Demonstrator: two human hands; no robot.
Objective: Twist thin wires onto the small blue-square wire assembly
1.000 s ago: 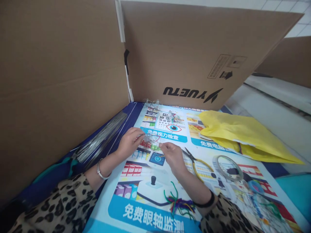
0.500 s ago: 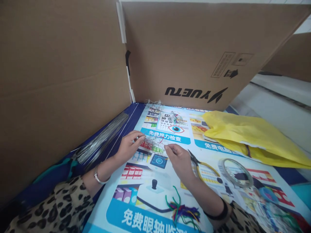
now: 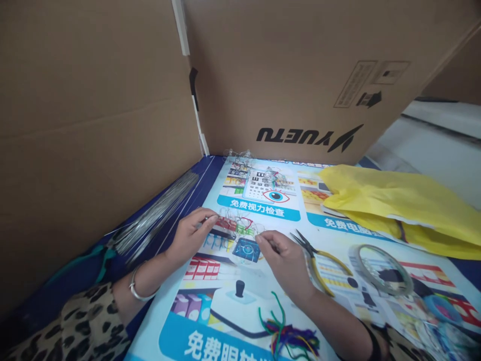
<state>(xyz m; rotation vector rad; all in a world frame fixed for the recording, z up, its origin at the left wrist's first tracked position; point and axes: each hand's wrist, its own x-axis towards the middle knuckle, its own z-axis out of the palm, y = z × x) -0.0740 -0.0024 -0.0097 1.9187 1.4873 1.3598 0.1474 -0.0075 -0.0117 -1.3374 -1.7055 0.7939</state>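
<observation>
Cardboard [image 3: 300, 75] stands across the top of the frame, behind the printed sheet [image 3: 233, 296]. Near the centre, our left hand [image 3: 193, 233] and right hand [image 3: 283, 258] pinch the tangled wire [image 3: 238, 220] between them, fingertips closed at either end. We have pliers [image 3: 315, 253] just right of the right hand.

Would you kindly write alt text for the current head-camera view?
The left hand and right hand hold a fine, wiry tangle above a printed sheet. Nearby lie yellow-handled pliers, coloured strands and a yellow bag, before upright cardboard.
</observation>
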